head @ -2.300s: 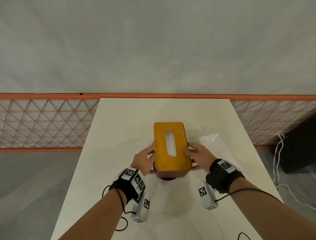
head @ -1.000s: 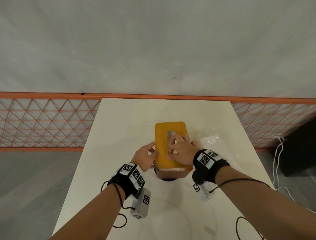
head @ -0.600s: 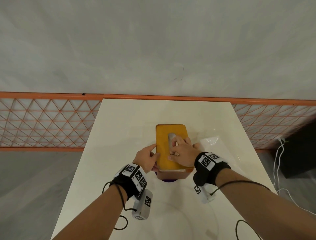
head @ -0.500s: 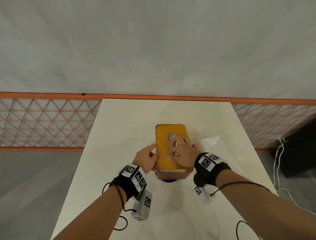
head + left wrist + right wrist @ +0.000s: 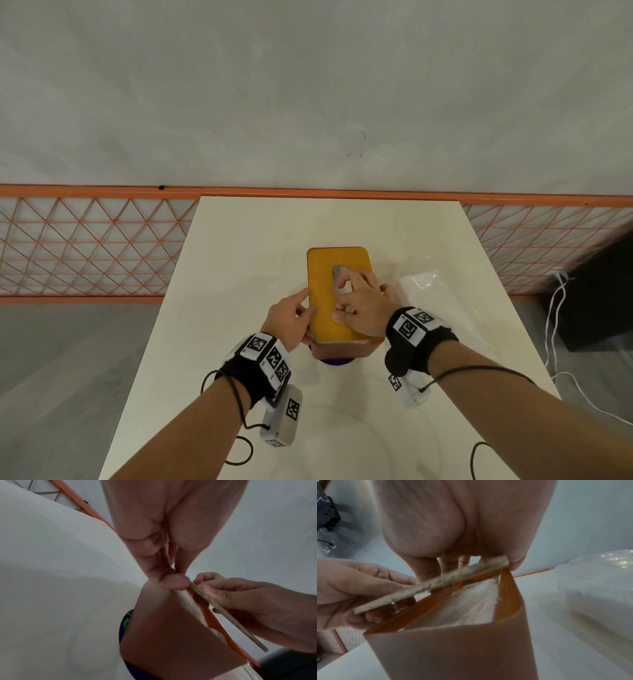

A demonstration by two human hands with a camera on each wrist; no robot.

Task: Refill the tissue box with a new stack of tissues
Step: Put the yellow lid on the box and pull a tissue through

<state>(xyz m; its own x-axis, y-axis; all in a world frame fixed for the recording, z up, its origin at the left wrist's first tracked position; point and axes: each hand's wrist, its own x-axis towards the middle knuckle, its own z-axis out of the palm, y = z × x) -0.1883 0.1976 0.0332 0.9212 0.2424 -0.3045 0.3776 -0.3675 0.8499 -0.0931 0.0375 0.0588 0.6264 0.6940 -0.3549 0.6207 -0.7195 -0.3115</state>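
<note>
The tissue box (image 5: 342, 342) stands mid-bench (image 5: 239, 240), its wooden lid (image 5: 323, 301) lifted at the near end. The left hand (image 5: 291, 320) pinches the lid's left edge; the right hand (image 5: 363, 308) hooks curled fingers through the slot. White tissue (image 5: 462, 609) lies inside the box, and a wrapped tissue pack (image 5: 428, 291) rests just right of it.

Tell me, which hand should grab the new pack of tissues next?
Probably the right hand. The wrapped tissue pack lies on the table on that side of the tissue box, close by. The left hand is on the far side, holding the lid edge.
</note>
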